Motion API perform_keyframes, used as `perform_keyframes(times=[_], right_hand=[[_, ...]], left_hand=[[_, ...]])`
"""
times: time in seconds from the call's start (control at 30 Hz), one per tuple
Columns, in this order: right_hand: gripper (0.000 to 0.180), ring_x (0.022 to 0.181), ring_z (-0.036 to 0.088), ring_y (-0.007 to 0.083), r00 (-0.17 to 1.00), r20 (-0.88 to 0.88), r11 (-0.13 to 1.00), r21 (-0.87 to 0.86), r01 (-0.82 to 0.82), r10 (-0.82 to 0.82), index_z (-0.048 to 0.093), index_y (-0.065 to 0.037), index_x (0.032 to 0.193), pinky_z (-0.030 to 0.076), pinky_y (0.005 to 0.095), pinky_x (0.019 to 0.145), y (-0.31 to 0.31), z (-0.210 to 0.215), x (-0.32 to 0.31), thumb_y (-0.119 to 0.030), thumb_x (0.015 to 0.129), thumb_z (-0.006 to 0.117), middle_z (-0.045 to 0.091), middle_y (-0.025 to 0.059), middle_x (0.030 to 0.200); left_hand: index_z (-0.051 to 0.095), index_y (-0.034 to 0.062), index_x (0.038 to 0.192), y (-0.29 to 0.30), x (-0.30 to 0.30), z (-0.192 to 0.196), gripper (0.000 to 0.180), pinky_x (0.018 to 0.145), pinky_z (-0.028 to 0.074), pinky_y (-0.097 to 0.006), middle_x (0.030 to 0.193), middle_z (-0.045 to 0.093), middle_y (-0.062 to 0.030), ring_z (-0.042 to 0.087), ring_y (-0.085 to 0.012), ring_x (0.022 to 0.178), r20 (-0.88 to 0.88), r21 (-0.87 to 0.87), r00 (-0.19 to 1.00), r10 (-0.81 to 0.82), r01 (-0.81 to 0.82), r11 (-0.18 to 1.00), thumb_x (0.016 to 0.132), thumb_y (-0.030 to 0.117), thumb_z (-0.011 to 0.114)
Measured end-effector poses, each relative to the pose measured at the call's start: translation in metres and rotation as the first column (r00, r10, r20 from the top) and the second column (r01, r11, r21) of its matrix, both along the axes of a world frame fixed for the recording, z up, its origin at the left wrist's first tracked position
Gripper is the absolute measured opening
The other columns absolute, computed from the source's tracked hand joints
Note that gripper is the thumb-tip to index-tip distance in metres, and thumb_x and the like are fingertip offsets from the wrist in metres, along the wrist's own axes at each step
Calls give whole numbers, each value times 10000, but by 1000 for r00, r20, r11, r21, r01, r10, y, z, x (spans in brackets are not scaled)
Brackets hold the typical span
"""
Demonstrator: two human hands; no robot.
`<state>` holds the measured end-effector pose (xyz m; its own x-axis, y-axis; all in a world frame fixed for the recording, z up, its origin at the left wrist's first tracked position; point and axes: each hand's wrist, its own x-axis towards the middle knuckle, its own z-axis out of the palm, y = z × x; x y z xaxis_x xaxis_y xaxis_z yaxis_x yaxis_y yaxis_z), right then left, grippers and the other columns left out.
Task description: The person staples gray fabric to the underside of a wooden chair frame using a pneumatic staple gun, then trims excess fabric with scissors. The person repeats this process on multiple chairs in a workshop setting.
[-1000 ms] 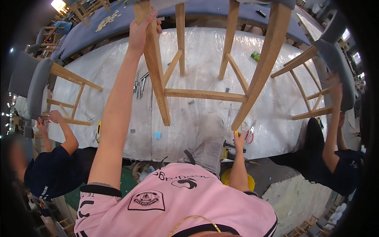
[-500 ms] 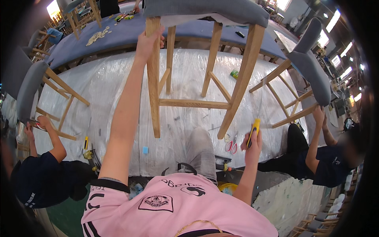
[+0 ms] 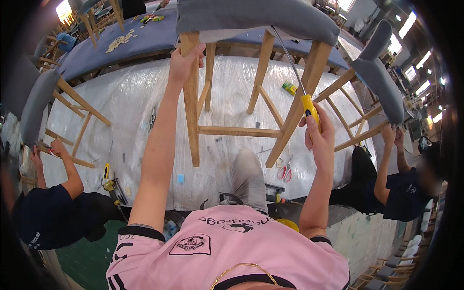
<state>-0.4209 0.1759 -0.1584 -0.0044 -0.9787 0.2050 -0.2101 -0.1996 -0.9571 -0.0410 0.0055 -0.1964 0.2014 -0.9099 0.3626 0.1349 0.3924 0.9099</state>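
A chair (image 3: 256,15) with a grey upholstered seat and light wooden legs is held up before me, its legs pointing down at the table. My left hand (image 3: 181,67) is closed around the upper part of its near left leg. In my right hand (image 3: 321,137) is a screwdriver (image 3: 309,107) with a yellow handle and a long metal shaft. The shaft slants up past the right leg, and its end meets the edge of the seat's underside. Whether the tip is tucked under the fabric I cannot make out.
Clear plastic covers the table (image 3: 130,106). Red-handled scissors (image 3: 285,174), a blue block (image 3: 181,178), a green-yellow packet (image 3: 289,87) and another yellow-handled tool (image 3: 106,170) lie on it. A person on each side handles a grey chair (image 3: 382,72). Behind stands a blue-covered table (image 3: 159,36).
My right hand has risen with the screwdriver, bringing its shaft up to the seat's underside. The chair has shifted slightly; my left hand stays on its leg.
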Motion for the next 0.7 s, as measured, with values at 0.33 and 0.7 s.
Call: perform_keyframes(times=[0.33, 0.7], right_hand=[[459, 491, 403, -1, 996, 88, 1000, 28, 10, -12, 516, -16, 1460, 303, 169, 421, 6, -6, -2, -250, 1070, 587, 668, 52, 914], [445, 455, 377, 17, 898, 436, 991, 81, -106, 60, 524, -9, 1452, 268, 185, 397, 15, -17, -6, -245, 1077, 570, 646, 94, 918]], left_hand=[[652, 21, 998, 17, -7, 1, 371, 613, 511, -285, 795, 643, -55, 622, -127, 627, 8, -13, 1000, 3, -3, 1000, 885, 331, 820], [643, 30, 1011, 26, -5, -7, 378, 622, 515, -284, 793, 648, -54, 628, -125, 627, 20, -30, 1000, -13, 14, 999, 885, 340, 821]])
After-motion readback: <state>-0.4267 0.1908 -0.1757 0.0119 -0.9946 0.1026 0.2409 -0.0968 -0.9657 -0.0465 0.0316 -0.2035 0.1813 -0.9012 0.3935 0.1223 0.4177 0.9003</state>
